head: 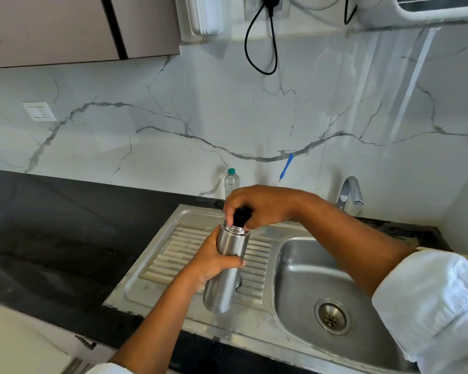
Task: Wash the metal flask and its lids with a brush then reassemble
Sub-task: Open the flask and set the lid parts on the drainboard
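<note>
A: Nearest first. What is held?

B: The flask is held tilted over the drainboard, base toward the camera, mouth away. It is gripped round the upper body by the left hand, with fingers and thumb curled round the steel.

A: And the mouth?

B: A black lid is seated in the neck. It is pinched from above by the right hand, fingertips closed round it. Whether it is being turned on or off cannot be told.

A: Handling?

B: Rigid steel wall, so no give is expected under grip. It is judged light if empty, though the contents are not seen. The surface is smooth and polished, so slip is to be expected once it is wet or soapy. Hold is best taken round the body just below the shoulder, as now, where the twist on the lid can be countered. The lid is small, and a fingertip pinch is judged enough.

A: Fragile?

B: Not judged so. A drop onto the steel would likely cost a dent and some noise only.

A: Further off?

B: The basin lies to the right, with the drain seen at its bottom. A dark thing is partly hidden behind the flask and cannot be identified. At the wall are noted a small plastic bottle, a blue stick leaned on the marble (a brush handle perhaps, not confirmed), and the tap, with no water seen running.
</note>
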A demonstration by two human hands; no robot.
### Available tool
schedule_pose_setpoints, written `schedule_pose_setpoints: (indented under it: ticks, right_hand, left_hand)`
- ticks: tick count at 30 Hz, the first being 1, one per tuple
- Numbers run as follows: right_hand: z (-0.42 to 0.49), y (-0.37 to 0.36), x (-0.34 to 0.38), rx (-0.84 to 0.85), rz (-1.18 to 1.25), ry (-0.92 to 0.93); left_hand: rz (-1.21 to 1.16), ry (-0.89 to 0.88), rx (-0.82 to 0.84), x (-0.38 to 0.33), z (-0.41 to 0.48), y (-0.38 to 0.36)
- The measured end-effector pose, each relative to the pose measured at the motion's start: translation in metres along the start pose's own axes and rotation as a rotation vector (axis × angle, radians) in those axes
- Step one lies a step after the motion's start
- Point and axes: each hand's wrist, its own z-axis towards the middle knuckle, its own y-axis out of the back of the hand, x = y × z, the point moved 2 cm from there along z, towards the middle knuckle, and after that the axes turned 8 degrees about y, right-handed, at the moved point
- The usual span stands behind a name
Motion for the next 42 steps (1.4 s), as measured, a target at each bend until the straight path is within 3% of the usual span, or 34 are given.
schedule_pose_setpoints:
  ticks: [3,5,7,8,13,15,17,20,22,27,31,38,42]
  right_hand:
    - [0.003,-0.003,0.001,-0.09,0.195,-0.046]
    - [0.01,-0.005,0.002,-0.144,0.012,-0.135]
    - [0.017,-0.008,0.001,-0.076,-0.194,-0.272]
    - [0.02,-0.009,0.002,-0.048,-0.171,-0.31]
    - [0.022,-0.001,0.003,0.048,0.088,-0.04]
    - [0.026,-0.003,0.003,0.027,0.195,-0.031]
    - [0.036,-0.008,0.006,-0.017,0.087,-0.081]
    - [0.05,-0.014,0.005,-0.05,-0.261,-0.183]
    - [0.055,-0.014,0.009,-0.047,-0.297,-0.16]
    - [0.062,0.003,0.006,-0.129,-0.051,0.033]
    - [0.069,0.006,-0.013,-0.276,0.186,-0.01]
    - [0.124,-0.095,-0.068,-0.07,-0.044,-0.278]
    - [0.151,-0.156,-0.084,0.061,-0.143,-0.292]
  left_hand:
    - [-0.024,0.006,-0.031,0.003,0.0,0.006]
    - [-0.023,0.007,-0.043,0.002,-0.001,0.008]
    - [-0.014,0.005,-0.051,0.003,-0.001,0.01]
    - [-0.01,0.006,-0.056,0.004,-0.001,0.012]
    - [-0.001,0.021,-0.085,0.007,-0.004,0.023]
    - [-0.003,0.029,-0.094,0.008,-0.004,0.026]
    - [-0.007,0.029,-0.097,0.008,-0.004,0.028]
    - [-0.007,0.038,-0.111,0.01,-0.003,0.029]
    - [-0.005,0.043,-0.12,0.013,-0.001,0.032]
    - [-0.015,0.067,-0.163,0.023,-0.001,0.048]
    - [-0.037,0.112,-0.24,0.034,-0.003,0.064]
    - [-0.1,0.116,-0.398,0.046,-0.005,0.087]
    - [-0.122,0.133,-0.445,0.055,-0.004,0.095]
